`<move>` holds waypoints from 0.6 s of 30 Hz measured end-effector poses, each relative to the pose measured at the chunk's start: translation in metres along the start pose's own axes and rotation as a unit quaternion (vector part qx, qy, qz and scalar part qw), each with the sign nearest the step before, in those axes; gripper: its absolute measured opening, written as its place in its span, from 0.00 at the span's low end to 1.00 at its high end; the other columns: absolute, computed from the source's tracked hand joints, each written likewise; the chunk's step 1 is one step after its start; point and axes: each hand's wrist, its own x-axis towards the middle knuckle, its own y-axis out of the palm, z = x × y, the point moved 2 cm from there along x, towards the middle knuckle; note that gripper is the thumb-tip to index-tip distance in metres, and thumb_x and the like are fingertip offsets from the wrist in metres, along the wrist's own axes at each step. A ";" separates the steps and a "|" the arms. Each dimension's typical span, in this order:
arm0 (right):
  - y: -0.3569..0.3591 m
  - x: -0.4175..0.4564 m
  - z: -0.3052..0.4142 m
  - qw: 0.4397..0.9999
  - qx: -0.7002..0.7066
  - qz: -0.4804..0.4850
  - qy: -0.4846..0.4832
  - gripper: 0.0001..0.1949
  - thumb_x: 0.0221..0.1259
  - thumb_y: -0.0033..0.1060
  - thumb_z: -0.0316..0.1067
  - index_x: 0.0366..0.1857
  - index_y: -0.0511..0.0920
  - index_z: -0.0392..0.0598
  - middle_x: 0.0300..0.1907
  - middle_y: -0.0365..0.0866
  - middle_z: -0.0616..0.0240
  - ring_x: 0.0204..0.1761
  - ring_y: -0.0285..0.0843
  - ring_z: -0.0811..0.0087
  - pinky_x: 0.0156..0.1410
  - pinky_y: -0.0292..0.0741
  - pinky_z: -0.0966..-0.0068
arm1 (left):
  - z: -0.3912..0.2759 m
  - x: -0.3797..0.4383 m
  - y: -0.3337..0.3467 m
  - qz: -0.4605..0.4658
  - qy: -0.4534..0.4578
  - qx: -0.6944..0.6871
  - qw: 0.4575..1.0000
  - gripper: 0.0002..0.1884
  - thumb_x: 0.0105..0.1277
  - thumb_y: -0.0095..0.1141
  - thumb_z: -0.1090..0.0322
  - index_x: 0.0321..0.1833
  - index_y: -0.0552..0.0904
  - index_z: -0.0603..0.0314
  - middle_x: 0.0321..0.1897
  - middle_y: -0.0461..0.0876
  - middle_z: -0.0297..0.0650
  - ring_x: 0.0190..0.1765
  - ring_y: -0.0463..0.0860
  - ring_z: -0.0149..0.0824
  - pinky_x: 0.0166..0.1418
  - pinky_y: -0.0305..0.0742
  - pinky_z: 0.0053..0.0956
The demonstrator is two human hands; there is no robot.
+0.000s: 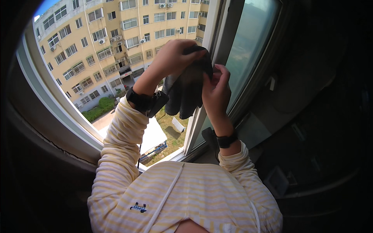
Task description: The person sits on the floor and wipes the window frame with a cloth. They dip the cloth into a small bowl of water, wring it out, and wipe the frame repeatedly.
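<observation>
A dark grey fabric item (pixel 186 90), which looks like a glove with its fingers hanging down, is held up in front of an open window. My left hand (pixel 177 56) grips its upper edge, the thumb lying over the cloth. At its right edge is my right hand (pixel 217 87), thumb against the fabric and the other fingers curled; how firmly it pinches is hard to tell. Black straps with dark box-shaped devices sit on both wrists, the left one (pixel 147 100) close beside the hanging cloth.
A white window frame (pixel 201 122) surrounds the opening, with a frosted glass pane (pixel 250 43) on the right. Outside and far below are grass, a white roof (pixel 153 131) and a yellow apartment building (pixel 116 43). The room at the right is dark, with a pale handle (pixel 272 83).
</observation>
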 end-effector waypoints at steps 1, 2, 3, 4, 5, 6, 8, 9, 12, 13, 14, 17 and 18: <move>0.001 -0.001 0.001 1.000 -0.001 -0.011 -0.017 0.21 0.61 0.63 0.31 0.58 0.70 0.47 0.38 0.78 0.58 0.37 0.81 0.60 0.35 0.74 0.68 | -0.001 0.004 0.001 -0.008 0.002 0.000 1.000 0.19 0.67 0.61 0.53 0.35 0.81 0.66 0.18 0.72 0.40 0.24 0.66 0.27 0.29 0.66 0.25; -0.001 -0.003 0.005 0.998 -0.043 -0.015 -0.053 0.22 0.61 0.63 0.30 0.59 0.70 0.47 0.43 0.76 0.56 0.41 0.79 0.59 0.39 0.74 0.68 | 0.001 0.011 0.002 -0.016 0.003 0.000 1.000 0.19 0.66 0.61 0.52 0.35 0.81 0.66 0.18 0.72 0.41 0.23 0.66 0.28 0.29 0.66 0.26; -0.004 -0.005 0.012 0.992 -0.084 -0.018 -0.089 0.22 0.61 0.62 0.29 0.60 0.70 0.47 0.47 0.75 0.55 0.45 0.78 0.57 0.42 0.74 0.67 | 0.002 0.015 0.001 -0.024 0.005 0.000 1.000 0.20 0.66 0.61 0.51 0.34 0.81 0.66 0.17 0.72 0.41 0.23 0.66 0.29 0.29 0.66 0.27; -0.007 -0.010 0.018 0.984 -0.125 -0.022 -0.124 0.23 0.61 0.61 0.28 0.61 0.69 0.46 0.51 0.73 0.53 0.49 0.76 0.55 0.46 0.75 0.66 | -0.002 0.019 -0.003 -0.022 0.011 0.041 0.999 0.21 0.66 0.61 0.50 0.34 0.82 0.66 0.17 0.73 0.42 0.22 0.67 0.32 0.29 0.67 0.28; -0.005 -0.020 0.019 0.986 -0.102 0.008 -0.133 0.24 0.60 0.59 0.26 0.62 0.69 0.45 0.56 0.69 0.50 0.55 0.71 0.50 0.56 0.72 0.61 | -0.003 0.022 -0.003 -0.024 0.022 0.053 0.998 0.21 0.66 0.61 0.50 0.34 0.82 0.66 0.17 0.73 0.43 0.22 0.67 0.32 0.29 0.67 0.29; -0.001 -0.027 0.019 0.987 -0.060 0.028 -0.144 0.25 0.60 0.58 0.26 0.63 0.69 0.43 0.57 0.69 0.48 0.56 0.71 0.50 0.59 0.71 0.60 | -0.003 0.025 -0.002 -0.026 0.034 0.064 0.997 0.21 0.66 0.61 0.49 0.34 0.82 0.66 0.17 0.73 0.43 0.21 0.68 0.33 0.29 0.68 0.29; 0.007 -0.038 0.026 0.991 -0.004 0.080 -0.110 0.27 0.62 0.55 0.27 0.67 0.64 0.39 0.65 0.63 0.43 0.61 0.68 0.48 0.66 0.67 0.57 | -0.002 0.029 -0.001 -0.030 0.048 0.078 0.995 0.21 0.65 0.61 0.49 0.33 0.82 0.66 0.17 0.73 0.43 0.21 0.69 0.35 0.29 0.68 0.30; 0.011 -0.040 0.024 0.989 -0.023 0.089 -0.113 0.30 0.63 0.54 0.28 0.70 0.58 0.38 0.70 0.55 0.39 0.66 0.64 0.42 0.68 0.66 0.56 | -0.003 0.031 -0.001 -0.033 0.049 0.081 0.995 0.21 0.65 0.61 0.49 0.32 0.82 0.66 0.17 0.73 0.44 0.21 0.69 0.36 0.29 0.68 0.31; 0.022 -0.046 0.015 0.989 0.015 0.125 -0.079 0.38 0.63 0.56 0.34 0.74 0.48 0.37 0.74 0.46 0.36 0.74 0.49 0.37 0.76 0.54 0.54 | -0.010 0.032 -0.002 -0.044 0.068 0.112 0.990 0.22 0.65 0.61 0.49 0.30 0.81 0.66 0.17 0.74 0.46 0.21 0.71 0.40 0.30 0.68 0.33; 0.026 -0.047 0.014 0.988 0.015 0.130 -0.076 0.39 0.63 0.56 0.35 0.74 0.46 0.36 0.74 0.44 0.34 0.75 0.46 0.36 0.77 0.51 0.54 | -0.012 0.033 -0.002 -0.048 0.077 0.126 0.988 0.22 0.65 0.61 0.49 0.29 0.81 0.66 0.17 0.74 0.47 0.21 0.72 0.42 0.30 0.68 0.34; 0.030 -0.047 0.013 0.988 0.015 0.134 -0.074 0.41 0.62 0.57 0.36 0.75 0.44 0.35 0.75 0.42 0.33 0.75 0.44 0.35 0.78 0.49 0.54 | -0.014 0.035 -0.002 -0.050 0.088 0.139 0.985 0.22 0.65 0.60 0.49 0.29 0.81 0.66 0.18 0.74 0.47 0.22 0.73 0.44 0.30 0.69 0.35; 0.048 -0.046 0.016 0.990 -0.001 0.115 -0.078 0.45 0.60 0.59 0.37 0.74 0.39 0.33 0.75 0.39 0.31 0.76 0.39 0.35 0.79 0.44 0.54 | -0.016 0.043 -0.005 -0.054 0.110 0.169 0.978 0.22 0.65 0.60 0.49 0.29 0.81 0.66 0.19 0.75 0.49 0.24 0.75 0.50 0.32 0.70 0.38; 0.051 -0.044 0.019 0.991 0.002 0.109 -0.078 0.46 0.60 0.59 0.37 0.74 0.38 0.33 0.74 0.39 0.30 0.76 0.39 0.35 0.79 0.44 0.54 | -0.014 0.045 -0.006 -0.056 0.110 0.171 0.977 0.22 0.65 0.60 0.49 0.29 0.81 0.65 0.19 0.76 0.49 0.25 0.75 0.51 0.32 0.70 0.38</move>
